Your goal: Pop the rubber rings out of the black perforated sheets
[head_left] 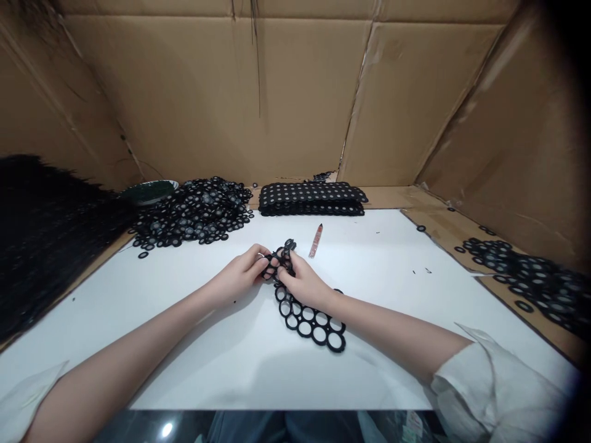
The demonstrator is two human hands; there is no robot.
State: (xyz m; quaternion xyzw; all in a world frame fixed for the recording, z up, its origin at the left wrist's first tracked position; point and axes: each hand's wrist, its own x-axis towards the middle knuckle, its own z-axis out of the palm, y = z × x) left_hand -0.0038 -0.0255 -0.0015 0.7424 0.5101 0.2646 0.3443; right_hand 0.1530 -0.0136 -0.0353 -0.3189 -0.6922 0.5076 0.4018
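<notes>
A black mesh of joined rings (305, 328) hangs from my hands, its lower rows lying on the white table below my right wrist. The fingers of my left hand (252, 266) pinch the mesh's bunched upper end from the left. On the other side my right hand (300, 277) grips the same bunched part, thumb on top. Both hands almost touch each other there, and the fingertips partly cover the rings between them. A reddish pointed tool (316, 240) lies just beyond my right hand, touched by neither hand.
Behind lie a heap of loose black rings (198, 209) and stacked ring mats (311, 198). A dish (150, 191) sits back left, beside a dark bristly pile (55, 227). More rings (530, 277) cover the cardboard at right. Cardboard walls (300, 92) surround the white table (207, 369).
</notes>
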